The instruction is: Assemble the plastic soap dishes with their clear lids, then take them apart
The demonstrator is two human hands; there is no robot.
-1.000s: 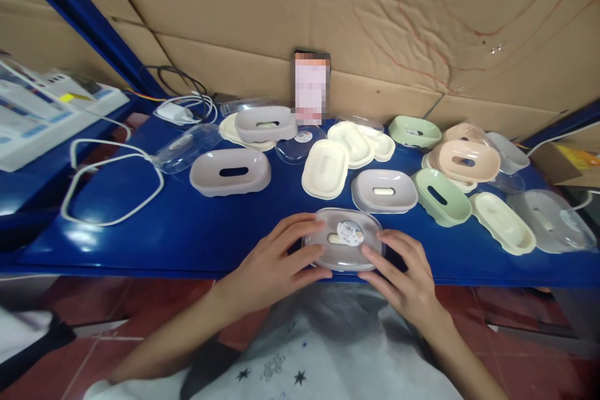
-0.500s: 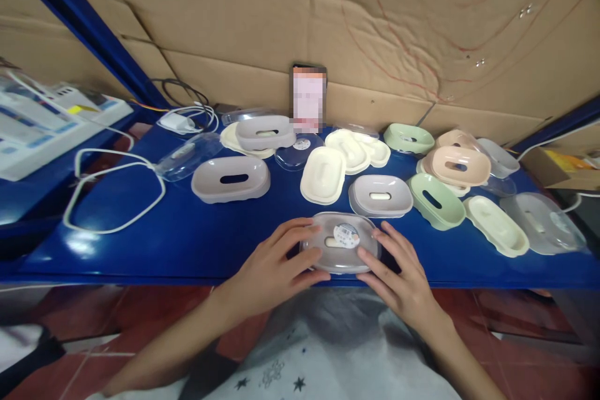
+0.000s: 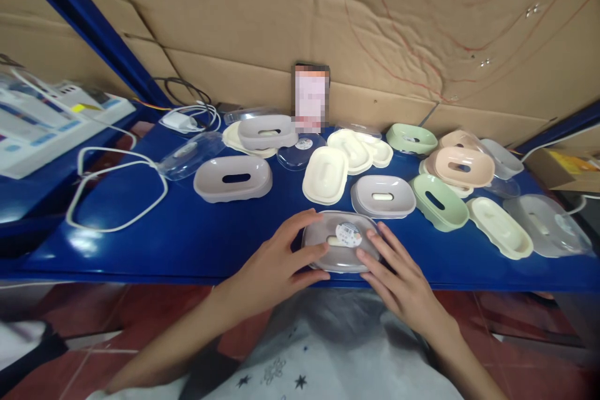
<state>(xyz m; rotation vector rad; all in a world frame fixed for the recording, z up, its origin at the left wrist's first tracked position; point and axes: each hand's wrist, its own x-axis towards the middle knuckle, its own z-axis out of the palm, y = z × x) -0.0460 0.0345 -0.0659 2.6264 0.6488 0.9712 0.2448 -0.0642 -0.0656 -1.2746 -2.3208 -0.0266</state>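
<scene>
- Left hand [image 3: 272, 259]: 1 fingertip has crept inward over the clear lid [image 3: 344, 262] to the slot [image 3: 336, 241].
- Right hand [image 3: 407, 278]: 1 fingertip now lies nearer the sticker [image 3: 349, 234].
- View: tilted up since 1 s ago, showing more cardboard [image 3: 225, 6].

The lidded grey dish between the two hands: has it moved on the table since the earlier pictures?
No. Judged against the open grey dish just behind it, the lidded grey dish shows no clear shift in any direction.

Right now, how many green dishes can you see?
2: a green dish at the back, near the cardboard; another closer to the front, beside a grey dish. Others could be hidden.
</scene>
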